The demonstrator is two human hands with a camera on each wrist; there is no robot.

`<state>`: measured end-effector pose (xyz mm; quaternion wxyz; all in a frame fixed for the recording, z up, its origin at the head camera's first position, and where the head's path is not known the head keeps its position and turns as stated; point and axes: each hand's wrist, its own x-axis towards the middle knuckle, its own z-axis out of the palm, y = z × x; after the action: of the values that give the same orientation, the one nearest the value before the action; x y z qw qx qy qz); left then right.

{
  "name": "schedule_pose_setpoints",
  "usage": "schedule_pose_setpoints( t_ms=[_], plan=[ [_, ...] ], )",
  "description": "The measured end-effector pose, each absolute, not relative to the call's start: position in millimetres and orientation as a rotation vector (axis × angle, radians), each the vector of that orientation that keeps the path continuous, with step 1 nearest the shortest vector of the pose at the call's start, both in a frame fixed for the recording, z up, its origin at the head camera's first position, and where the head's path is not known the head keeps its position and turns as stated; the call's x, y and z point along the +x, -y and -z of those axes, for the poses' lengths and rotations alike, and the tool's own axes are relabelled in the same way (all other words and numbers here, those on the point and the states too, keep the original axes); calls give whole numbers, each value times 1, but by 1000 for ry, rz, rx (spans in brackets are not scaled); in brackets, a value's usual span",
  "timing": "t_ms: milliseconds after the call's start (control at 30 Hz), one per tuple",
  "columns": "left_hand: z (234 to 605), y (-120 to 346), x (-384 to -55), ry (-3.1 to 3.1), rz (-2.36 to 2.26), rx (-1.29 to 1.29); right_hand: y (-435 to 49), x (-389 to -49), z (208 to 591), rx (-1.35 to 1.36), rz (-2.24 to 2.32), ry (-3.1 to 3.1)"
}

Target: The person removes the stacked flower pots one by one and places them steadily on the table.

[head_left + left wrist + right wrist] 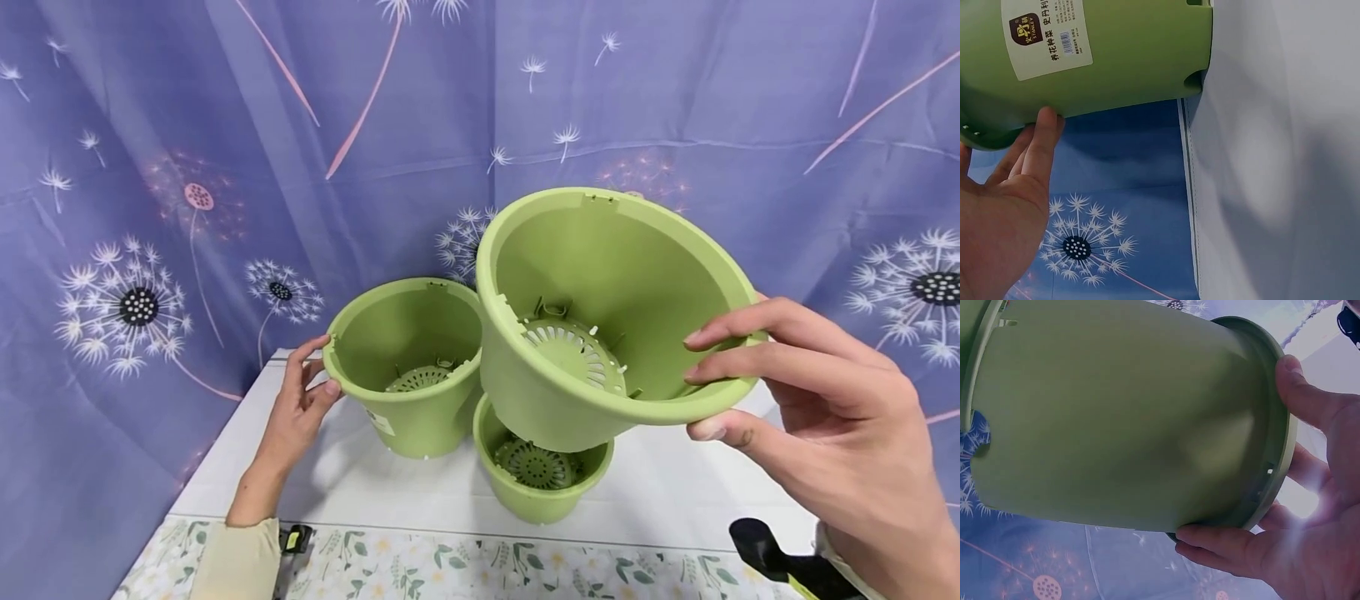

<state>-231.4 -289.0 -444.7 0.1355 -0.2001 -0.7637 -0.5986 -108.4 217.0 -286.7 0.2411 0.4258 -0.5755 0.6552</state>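
Three green plastic flowerpots are in the head view. With two fingers inside the rim and the thumb outside, my right hand (847,408) holds one flowerpot (510,392) up and tilted, its mouth toward me. Its slotted bottom shows inside. At the left, my left hand (296,408) grips the rim of a second flowerpot (420,425), which stands on the table; in the left wrist view a paper label (1075,37) shows on its wall. A smaller flowerpot (540,504) stands below the raised one, which partly hides it.
The white table cover (337,492) has a floral strip (450,567) along its near edge. Behind the table hangs a blue-purple curtain (375,208) with dandelion prints. A black strap piece (757,542) sits by the right wrist.
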Motion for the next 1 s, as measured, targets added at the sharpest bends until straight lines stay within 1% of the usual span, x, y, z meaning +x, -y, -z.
schedule_pose_setpoints(
  t_ms=[433,800,1000],
  plan=[
    [447,289,-233,2190,1762,-598,-238,-100,302,1123,-1801,1562],
    [449,288,-235,2195,1770,-583,-263,-110,314,1193,-1718,1461],
    [447,288,-232,2202,1763,-570,-271,-105,315,1174,-1700,1493]
  ],
)
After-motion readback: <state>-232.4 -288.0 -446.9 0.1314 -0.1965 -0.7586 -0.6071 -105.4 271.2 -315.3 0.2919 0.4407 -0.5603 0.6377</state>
